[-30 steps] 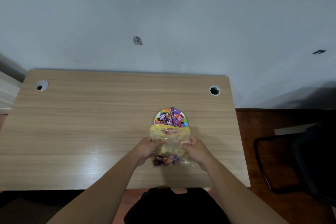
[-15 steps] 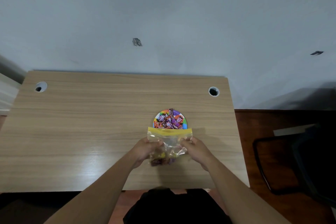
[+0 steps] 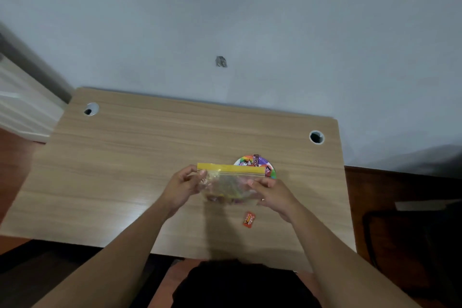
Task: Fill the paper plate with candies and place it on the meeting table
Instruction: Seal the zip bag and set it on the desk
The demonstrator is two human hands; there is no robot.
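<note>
A wooden table (image 3: 125, 170) stood against a pale wall (image 3: 250, 20), seen from above. A cable hole (image 3: 91, 109) sat at its far left corner. The view had shifted since half a second earlier: the table now sat further right and tilted in the picture.

The left hand (image 3: 183, 186) was closed on the left edge of a clear bag (image 3: 230, 185), fingers pinching just under its yellow zip strip. The bag, held flat between both hands, was blurred; a few sweets showed dimly inside, and far fewer than before. It had been turned wider and lifted, so the strip ran straight across. The right hand (image 3: 273, 194) gripped the bag's right side, thumb on top.

Below the bag, near the right hand, one red candy (image 3: 249, 219) lay loose on the table. It was not there in the earlier pictures.

Behind the bag, the paper plate (image 3: 273, 173) rested on the table, heaped with wrapped candies (image 3: 255, 160). The bag now hid most of it; only its far and right rim showed. A second cable hole (image 3: 316, 137) lay at the far right corner. A dark chair (image 3: 412, 232) stood on the floor to the right.
</note>
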